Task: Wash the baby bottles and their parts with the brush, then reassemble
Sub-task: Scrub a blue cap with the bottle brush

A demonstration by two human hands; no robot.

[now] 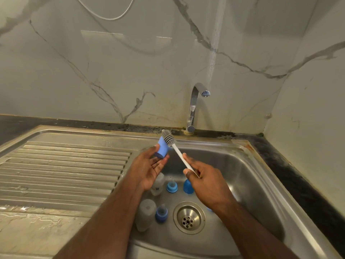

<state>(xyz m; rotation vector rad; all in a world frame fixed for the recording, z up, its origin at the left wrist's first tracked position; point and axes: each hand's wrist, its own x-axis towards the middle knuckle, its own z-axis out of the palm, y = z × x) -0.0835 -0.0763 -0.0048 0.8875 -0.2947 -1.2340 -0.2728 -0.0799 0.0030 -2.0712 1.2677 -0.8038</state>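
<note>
My left hand [149, 168] holds a blue bottle cap [162, 149] between thumb and fingertips above the sink's left edge. My right hand [203, 181] grips the white handle of a bottle brush [177, 150], whose grey bristle head lies against the cap's top. Down in the sink basin [248, 176] lie two cloudy clear bottles [145, 214] [158, 184], two blue collars with teats [161, 214] [172, 186] and another blue cap [187, 186]. My right wrist hides a further blue piece [209, 209] almost entirely.
The chrome faucet [194, 107] stands behind the basin with no water running. A ribbed steel drainboard [61, 171] spreads to the left, wet near its front. The drain [189, 217] sits mid-basin. A dark countertop [291, 165] and marble wall close in on the right.
</note>
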